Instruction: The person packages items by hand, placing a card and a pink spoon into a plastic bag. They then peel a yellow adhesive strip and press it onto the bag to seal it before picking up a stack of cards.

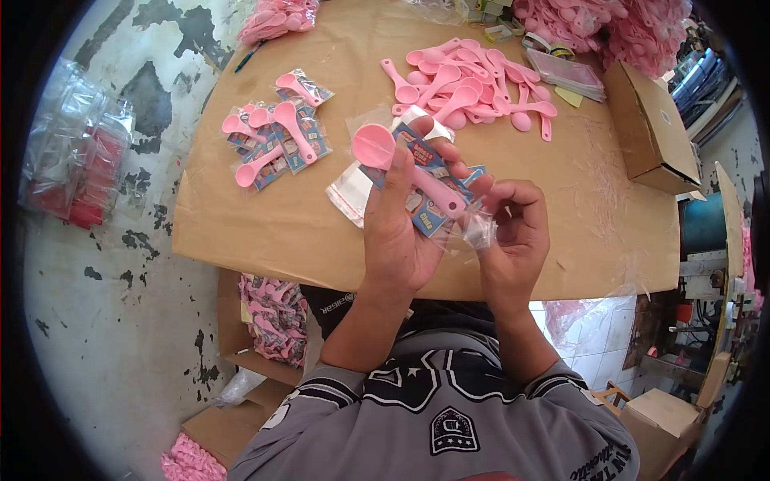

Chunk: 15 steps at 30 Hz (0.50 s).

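A pink spoon (437, 191) lies on a blue printed card in a clear bag, held in my left hand (401, 232) with the thumb across the spoon. My right hand (515, 236) pinches the crumpled end of the clear bag (480, 231), close to the handle's tip. White-edged clear bags (347, 195) lie on the table under my left hand. To the left are several bagged pink spoons with blue cards (295, 132). Beyond my hands sits a pile of loose pink spoons (465, 84).
The brown-covered table (321, 240) carries a cardboard box (654, 128) at the right, a stack of clear bags (565, 74), and large bags of pink spoons (569, 24) at the back. A box of packed spoons (273, 321) stands below the front edge.
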Available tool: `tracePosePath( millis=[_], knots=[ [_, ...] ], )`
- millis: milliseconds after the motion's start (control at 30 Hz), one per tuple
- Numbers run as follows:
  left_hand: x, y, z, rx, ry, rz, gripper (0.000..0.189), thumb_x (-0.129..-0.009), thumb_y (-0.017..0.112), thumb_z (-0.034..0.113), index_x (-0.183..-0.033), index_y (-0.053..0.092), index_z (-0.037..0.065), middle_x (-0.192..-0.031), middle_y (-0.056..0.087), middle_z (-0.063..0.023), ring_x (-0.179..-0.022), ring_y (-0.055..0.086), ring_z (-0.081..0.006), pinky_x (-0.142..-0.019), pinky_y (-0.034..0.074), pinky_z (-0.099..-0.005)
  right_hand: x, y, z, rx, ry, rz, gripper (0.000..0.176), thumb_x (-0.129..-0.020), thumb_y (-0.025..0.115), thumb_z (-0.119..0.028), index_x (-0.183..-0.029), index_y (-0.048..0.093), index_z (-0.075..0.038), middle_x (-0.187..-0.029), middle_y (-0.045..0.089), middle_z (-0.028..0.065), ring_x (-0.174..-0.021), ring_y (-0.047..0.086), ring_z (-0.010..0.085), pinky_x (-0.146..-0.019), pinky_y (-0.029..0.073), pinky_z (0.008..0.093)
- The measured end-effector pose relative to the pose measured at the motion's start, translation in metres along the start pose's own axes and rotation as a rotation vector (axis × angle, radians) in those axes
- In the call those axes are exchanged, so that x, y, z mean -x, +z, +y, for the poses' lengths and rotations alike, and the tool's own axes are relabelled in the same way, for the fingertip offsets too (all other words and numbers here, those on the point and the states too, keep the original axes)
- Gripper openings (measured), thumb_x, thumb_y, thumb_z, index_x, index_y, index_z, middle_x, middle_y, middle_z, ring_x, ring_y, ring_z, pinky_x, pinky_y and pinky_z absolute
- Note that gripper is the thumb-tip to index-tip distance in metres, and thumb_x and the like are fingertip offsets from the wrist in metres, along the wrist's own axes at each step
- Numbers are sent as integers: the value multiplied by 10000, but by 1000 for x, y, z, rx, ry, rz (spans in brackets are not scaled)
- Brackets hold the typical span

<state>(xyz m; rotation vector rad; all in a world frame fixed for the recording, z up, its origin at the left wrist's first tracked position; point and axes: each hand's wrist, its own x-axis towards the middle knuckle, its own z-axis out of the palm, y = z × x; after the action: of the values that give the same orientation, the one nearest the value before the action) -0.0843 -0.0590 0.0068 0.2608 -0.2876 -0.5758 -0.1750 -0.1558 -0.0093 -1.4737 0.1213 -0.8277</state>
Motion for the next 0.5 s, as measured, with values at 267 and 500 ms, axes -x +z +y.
tracePosePath(
  millis=[267,500],
  knots=[
    [0,4,13,-36,-119,129,430,-1122,493,290,-1467,441,39,-1414,590,-189,-1297,607,-310,-1064,556,-503,-20,-16,-13,473,-527,-201,280,-849,829,-187,-1117,787,-115,-1403,580,225,-1288,537,339,-983,473,402],
    [0,3,26,-10,-209,98,468,-1132,455,308,-1508,427,30,-1566,478,-192,-1433,500,-316,-1170,459,-505,-25,-40,-28,378,-376,-181,237,-869,767,-125,-1100,810,-151,-1479,575,223,-1353,525,388,-1079,433,459]
  ],
)
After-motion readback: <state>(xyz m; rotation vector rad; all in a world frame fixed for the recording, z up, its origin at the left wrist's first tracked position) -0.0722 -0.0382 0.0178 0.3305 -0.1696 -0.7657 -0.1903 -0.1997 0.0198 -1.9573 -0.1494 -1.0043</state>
